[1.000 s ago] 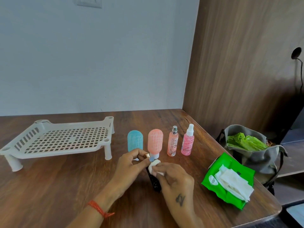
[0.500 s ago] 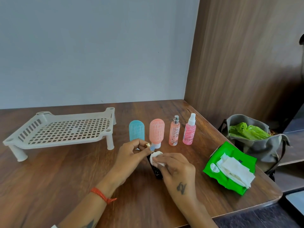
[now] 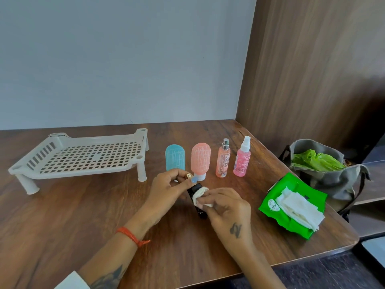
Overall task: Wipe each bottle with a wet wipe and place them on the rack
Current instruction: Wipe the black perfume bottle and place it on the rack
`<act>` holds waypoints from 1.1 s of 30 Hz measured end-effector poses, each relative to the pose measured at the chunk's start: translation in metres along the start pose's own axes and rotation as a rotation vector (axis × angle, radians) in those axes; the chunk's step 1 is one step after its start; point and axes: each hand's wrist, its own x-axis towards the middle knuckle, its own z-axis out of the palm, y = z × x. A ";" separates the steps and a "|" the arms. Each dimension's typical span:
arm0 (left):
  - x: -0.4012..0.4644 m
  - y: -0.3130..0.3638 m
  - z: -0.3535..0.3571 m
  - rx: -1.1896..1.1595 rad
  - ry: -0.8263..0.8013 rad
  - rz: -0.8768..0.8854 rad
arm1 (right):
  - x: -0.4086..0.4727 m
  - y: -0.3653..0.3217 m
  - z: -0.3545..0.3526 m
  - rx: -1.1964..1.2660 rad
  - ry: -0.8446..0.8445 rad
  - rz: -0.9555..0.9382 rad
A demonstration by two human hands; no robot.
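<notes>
My left hand (image 3: 168, 186) grips the gold-capped top of a small black bottle (image 3: 194, 189) held tilted above the table. My right hand (image 3: 226, 205) pinches a bunched white wet wipe (image 3: 199, 195) against the bottle's side; most of the bottle is hidden by both hands. Behind them a blue bottle (image 3: 175, 156), a salmon bottle (image 3: 201, 158), a peach spray bottle (image 3: 223, 161) and a pink spray bottle (image 3: 242, 158) stand in a row. The white perforated rack (image 3: 83, 158) stands at the left with nothing on it.
A green wet-wipe pack (image 3: 291, 203) with wipes pulled out lies at the right, near the table's edge (image 3: 325, 250). A grey bag (image 3: 333, 178) with green plastic inside sits beyond that edge. A wooden panel rises at the right, a pale wall behind.
The camera has tilted up, so everything sits lower in view. My hands stay on the black bottle, the wipe shifting slightly along it.
</notes>
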 end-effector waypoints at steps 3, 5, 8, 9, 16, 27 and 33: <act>0.000 0.001 0.001 0.017 -0.003 0.002 | 0.000 0.002 -0.001 0.080 0.015 0.123; 0.000 0.001 0.001 0.027 -0.004 0.006 | -0.001 0.001 -0.002 0.113 0.036 0.185; 0.000 0.001 0.003 0.032 -0.003 0.014 | 0.002 -0.003 -0.008 0.122 0.138 0.180; 0.000 0.001 0.003 0.037 -0.001 0.013 | 0.002 -0.004 -0.010 0.111 0.152 0.152; -0.001 0.001 0.001 0.018 0.000 0.016 | -0.003 -0.003 -0.002 -0.005 -0.034 0.061; -0.001 0.001 0.001 0.029 -0.005 0.001 | 0.000 -0.005 -0.013 0.106 0.066 0.162; -0.001 0.001 0.000 0.022 -0.009 0.014 | -0.002 -0.004 -0.008 0.051 -0.055 0.199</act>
